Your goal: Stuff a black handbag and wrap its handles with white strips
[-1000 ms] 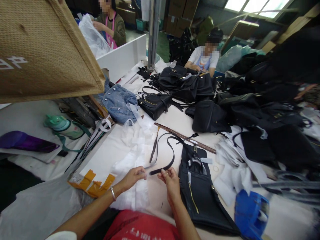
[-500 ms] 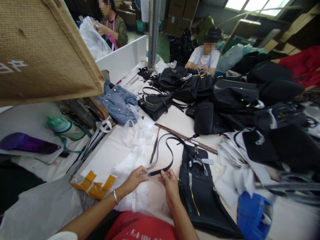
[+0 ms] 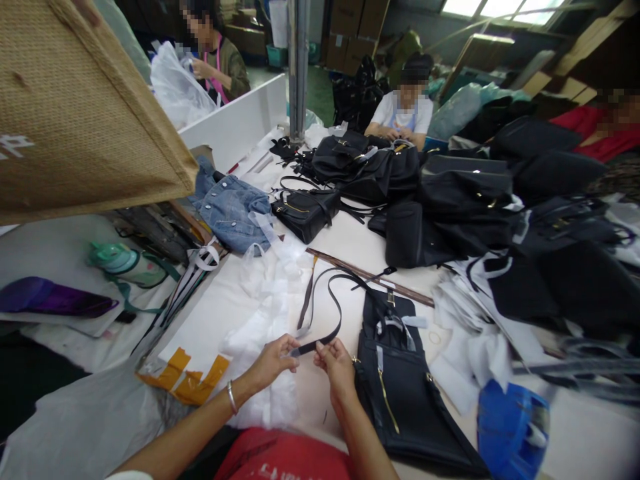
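Observation:
A narrow black strap curves out from the top of a black bag that lies on the table with a gold zipper up. My right hand pinches the strap close to its end. At the very tip, my left hand has its thumb and fingers closed on a small translucent piece that covers the strap's end. A second thin strap end with clear wrapping lies just behind my left fingers. White foam sheeting spreads beneath and beside the left hand.
Black bags are heaped across the table's far side. A denim garment lies left of a small black bag. White papers and a blue container are at right. A burlap panel hangs upper left. Co-workers sit beyond.
The view has shifted slightly. My left fingers have edged closer over the strap's tip, while the right hand keeps its pinch. The bag has stayed in place.

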Tool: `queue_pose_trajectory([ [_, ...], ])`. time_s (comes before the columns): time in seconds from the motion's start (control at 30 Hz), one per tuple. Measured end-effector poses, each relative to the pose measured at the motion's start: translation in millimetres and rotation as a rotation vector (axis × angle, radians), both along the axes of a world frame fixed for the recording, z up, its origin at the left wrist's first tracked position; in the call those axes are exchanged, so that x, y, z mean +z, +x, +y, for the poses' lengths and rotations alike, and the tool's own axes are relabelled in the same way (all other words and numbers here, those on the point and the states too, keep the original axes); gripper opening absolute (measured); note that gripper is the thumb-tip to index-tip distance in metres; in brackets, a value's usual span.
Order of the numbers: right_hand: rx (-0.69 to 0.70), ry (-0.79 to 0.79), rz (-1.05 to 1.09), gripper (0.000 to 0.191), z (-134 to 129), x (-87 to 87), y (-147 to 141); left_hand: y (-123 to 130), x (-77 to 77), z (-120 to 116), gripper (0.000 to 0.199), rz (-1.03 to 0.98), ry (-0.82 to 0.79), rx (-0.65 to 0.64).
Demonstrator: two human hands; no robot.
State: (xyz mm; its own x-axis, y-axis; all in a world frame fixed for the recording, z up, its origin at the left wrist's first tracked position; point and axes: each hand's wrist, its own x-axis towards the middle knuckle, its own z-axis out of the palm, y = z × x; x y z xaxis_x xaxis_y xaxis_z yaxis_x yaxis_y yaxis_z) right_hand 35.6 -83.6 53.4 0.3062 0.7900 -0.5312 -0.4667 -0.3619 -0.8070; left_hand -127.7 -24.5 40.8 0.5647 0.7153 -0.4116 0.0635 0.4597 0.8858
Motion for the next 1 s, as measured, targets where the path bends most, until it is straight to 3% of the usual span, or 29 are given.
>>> queue_pose_trajectory([
  [0.1, 0.042, 0.025, 0.011, 0.03, -2, -2.7, -3, 2, 3.1, 0, 0.028, 0.003, -0.03, -0.036],
  [0.33, 0.082, 0.032, -0.006, 0.029, -2, -7.0, -1, -9, 27.6, 9, 0.029, -0.012, -0.126, -0.181],
  [0.5, 0.095, 0.03, 0.008, 0.03, -3, -10.6, -2, -22, 23.5, 15, 0.044, 0.003, -0.2, -0.259],
  [0.73, 0.106, 0.021, 0.026, 0.031, -4, -14.3, -2, -15, 21.3, 16, 0.046, 0.167, -0.143, -0.173],
  [1.0, 0.067, 0.058, 0.022, 0.026, -5, -15.4, -4, 1, 25.4, 14, 0.044, 0.19, -0.022, -0.126],
])
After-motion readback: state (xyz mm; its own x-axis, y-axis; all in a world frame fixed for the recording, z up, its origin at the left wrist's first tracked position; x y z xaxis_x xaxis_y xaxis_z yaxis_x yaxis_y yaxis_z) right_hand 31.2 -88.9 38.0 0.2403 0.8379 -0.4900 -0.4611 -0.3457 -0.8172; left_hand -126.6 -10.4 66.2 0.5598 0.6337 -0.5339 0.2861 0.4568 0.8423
